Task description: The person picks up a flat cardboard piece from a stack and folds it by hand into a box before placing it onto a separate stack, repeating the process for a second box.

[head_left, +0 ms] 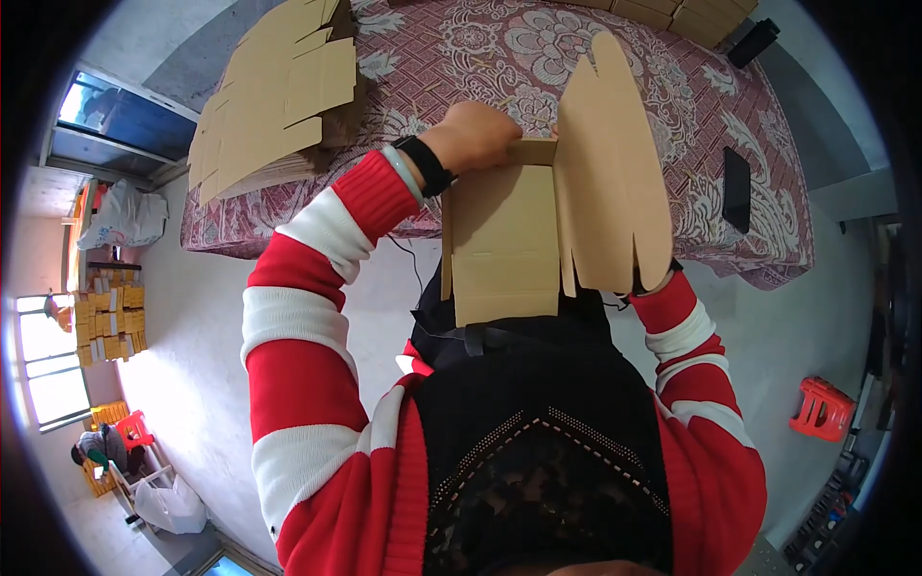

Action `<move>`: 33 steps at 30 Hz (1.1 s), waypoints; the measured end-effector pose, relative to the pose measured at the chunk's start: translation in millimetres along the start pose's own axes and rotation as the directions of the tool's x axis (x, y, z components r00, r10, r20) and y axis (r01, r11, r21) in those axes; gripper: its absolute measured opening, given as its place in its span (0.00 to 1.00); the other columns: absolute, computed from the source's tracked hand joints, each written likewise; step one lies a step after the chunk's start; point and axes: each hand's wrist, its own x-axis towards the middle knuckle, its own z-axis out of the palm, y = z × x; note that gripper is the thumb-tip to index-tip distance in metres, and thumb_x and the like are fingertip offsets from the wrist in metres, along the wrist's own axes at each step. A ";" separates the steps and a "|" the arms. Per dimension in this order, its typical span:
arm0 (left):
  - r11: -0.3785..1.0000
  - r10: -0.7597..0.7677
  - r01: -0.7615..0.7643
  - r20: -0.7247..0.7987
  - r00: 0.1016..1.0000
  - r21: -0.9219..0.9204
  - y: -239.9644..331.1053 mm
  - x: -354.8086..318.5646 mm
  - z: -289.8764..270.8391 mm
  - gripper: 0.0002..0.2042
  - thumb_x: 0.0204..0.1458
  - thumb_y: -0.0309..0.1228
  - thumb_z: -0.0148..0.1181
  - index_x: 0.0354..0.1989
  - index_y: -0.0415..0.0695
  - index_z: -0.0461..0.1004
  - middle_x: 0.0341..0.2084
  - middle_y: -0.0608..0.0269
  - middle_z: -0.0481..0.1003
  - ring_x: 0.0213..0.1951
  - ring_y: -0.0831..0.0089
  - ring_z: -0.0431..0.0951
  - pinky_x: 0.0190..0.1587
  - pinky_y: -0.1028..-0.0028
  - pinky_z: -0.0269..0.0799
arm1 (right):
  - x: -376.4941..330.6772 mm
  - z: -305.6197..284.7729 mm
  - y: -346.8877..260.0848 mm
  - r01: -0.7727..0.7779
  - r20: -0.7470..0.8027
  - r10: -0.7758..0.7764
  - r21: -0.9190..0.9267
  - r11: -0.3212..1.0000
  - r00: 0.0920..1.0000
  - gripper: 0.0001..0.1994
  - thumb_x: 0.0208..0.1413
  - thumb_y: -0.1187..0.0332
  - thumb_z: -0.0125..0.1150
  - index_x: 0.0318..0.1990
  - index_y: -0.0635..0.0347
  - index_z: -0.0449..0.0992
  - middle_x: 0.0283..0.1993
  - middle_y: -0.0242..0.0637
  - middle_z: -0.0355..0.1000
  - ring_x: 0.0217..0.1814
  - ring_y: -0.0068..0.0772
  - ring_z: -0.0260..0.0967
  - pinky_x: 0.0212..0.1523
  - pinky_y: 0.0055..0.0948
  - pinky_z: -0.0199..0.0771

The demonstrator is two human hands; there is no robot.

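A part-folded brown cardboard box [504, 216] sits at the table's near edge, over my lap. Its side and far walls are up, and the near flap lies flat. The large lid panel [615, 173], with rounded, slotted ends, stands up along the right side. My left hand [475, 136] bends over the box's far left corner, its fingers curled at the far wall. Behind the lid panel is my right hand [657, 278]; only a bit near the wrist shows at the panel's lower end, and its fingers are hidden.
A stack of flat cardboard blanks [279, 101] lies at left on the patterned tablecloth [413, 86]. On the right are a black phone-like slab [736, 190] and a dark cylinder [753, 43]. More cardboard [663, 10] lines the far edge. A red stool [822, 409] stands on the floor.
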 end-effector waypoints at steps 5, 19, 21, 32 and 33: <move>0.999 -0.027 0.025 0.051 0.998 0.032 4.1 8.6 1.0 0.14 0.52 0.43 0.60 0.38 0.47 0.82 0.33 0.54 0.81 0.38 0.53 0.82 0.41 0.57 0.77 | 6.8 -26.3 24.4 -0.154 0.070 0.147 0.098 0.983 0.987 0.29 0.69 0.52 0.46 0.71 0.58 0.56 0.67 0.35 0.62 0.65 0.27 0.63 0.64 0.30 0.65; 0.997 -0.017 0.016 0.012 1.000 0.073 -14.7 -23.2 2.1 0.09 0.53 0.30 0.55 0.34 0.43 0.82 0.32 0.51 0.81 0.37 0.51 0.83 0.37 0.55 0.78 | 18.1 23.6 -13.0 0.049 -0.169 -0.066 -0.105 0.993 0.983 0.22 0.70 0.60 0.45 0.65 0.61 0.67 0.62 0.34 0.69 0.61 0.23 0.65 0.61 0.25 0.64; 0.994 -0.026 0.025 0.010 1.000 0.106 -15.6 -27.1 2.4 0.09 0.52 0.29 0.54 0.33 0.43 0.82 0.32 0.51 0.81 0.38 0.51 0.83 0.37 0.55 0.78 | 26.9 3.5 5.8 0.118 -0.115 -0.134 -0.135 0.984 0.984 0.22 0.70 0.60 0.45 0.65 0.61 0.67 0.62 0.34 0.69 0.60 0.23 0.65 0.61 0.25 0.64; 1.000 -0.009 0.009 -0.072 0.997 0.005 10.2 3.9 -6.7 0.13 0.56 0.41 0.55 0.35 0.46 0.81 0.30 0.54 0.80 0.37 0.52 0.82 0.37 0.57 0.78 | 7.4 26.6 -11.4 0.148 -0.053 -0.155 -0.122 0.981 0.987 0.23 0.70 0.60 0.46 0.67 0.63 0.63 0.65 0.33 0.67 0.65 0.25 0.62 0.64 0.27 0.61; 1.000 -0.010 0.010 -0.073 0.997 0.003 14.9 8.3 -5.9 0.13 0.56 0.41 0.55 0.35 0.46 0.81 0.30 0.54 0.80 0.37 0.52 0.82 0.37 0.57 0.78 | 4.7 31.1 -13.1 0.128 -0.048 -0.131 -0.059 0.990 0.990 0.23 0.70 0.60 0.45 0.67 0.63 0.63 0.65 0.34 0.66 0.66 0.25 0.61 0.65 0.28 0.61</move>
